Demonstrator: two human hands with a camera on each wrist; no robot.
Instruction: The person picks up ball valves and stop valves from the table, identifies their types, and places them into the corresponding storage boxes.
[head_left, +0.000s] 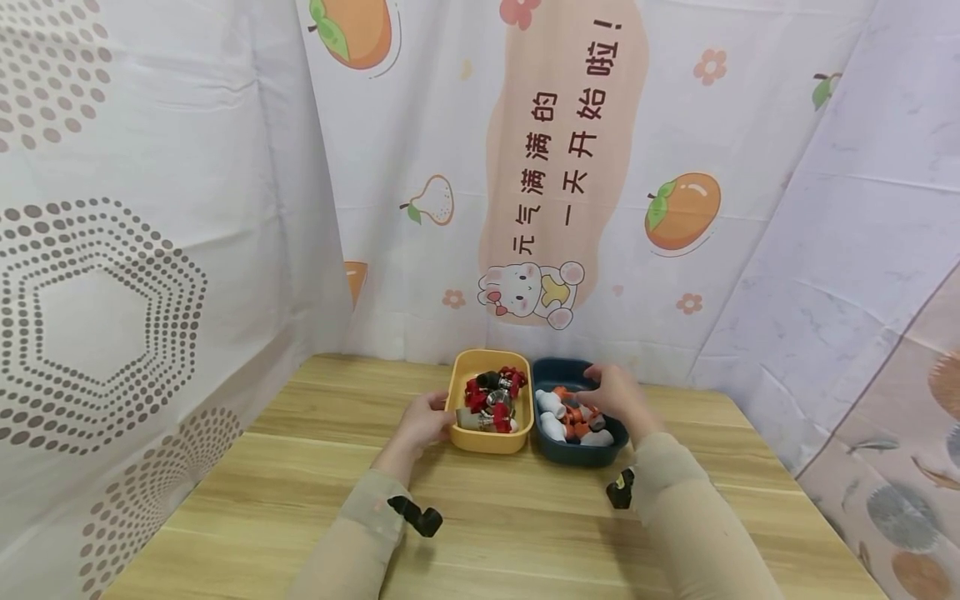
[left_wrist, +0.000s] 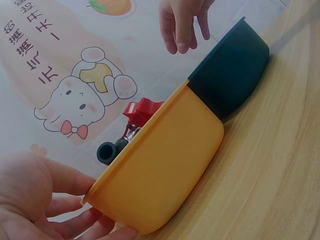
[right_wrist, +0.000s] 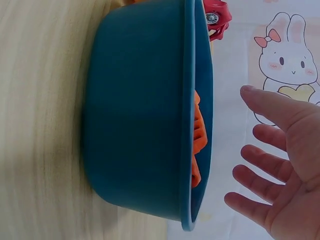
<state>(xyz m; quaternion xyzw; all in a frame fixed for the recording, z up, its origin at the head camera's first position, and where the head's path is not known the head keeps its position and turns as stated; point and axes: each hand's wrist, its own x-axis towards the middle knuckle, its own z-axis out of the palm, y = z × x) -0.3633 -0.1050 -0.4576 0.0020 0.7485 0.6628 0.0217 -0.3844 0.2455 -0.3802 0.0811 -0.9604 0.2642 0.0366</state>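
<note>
Beside the left wall of a yellow plastic bin, my left hand touches its side and rim with loosely spread fingers. Red-handled fittings, a black tube end and metal pieces lie in that bin. Over the dark blue bin hovers my right hand. Its fingers are spread with nothing between them in the right wrist view, apart from the rim. White pipe fittings and orange-handled pieces fill the blue bin; just some orange shows above its rim from the right wrist.
The two bins stand side by side near the back of a wooden table. Behind them hangs a printed curtain, close to the table's back edge. Each sleeve carries a small black camera mount.
</note>
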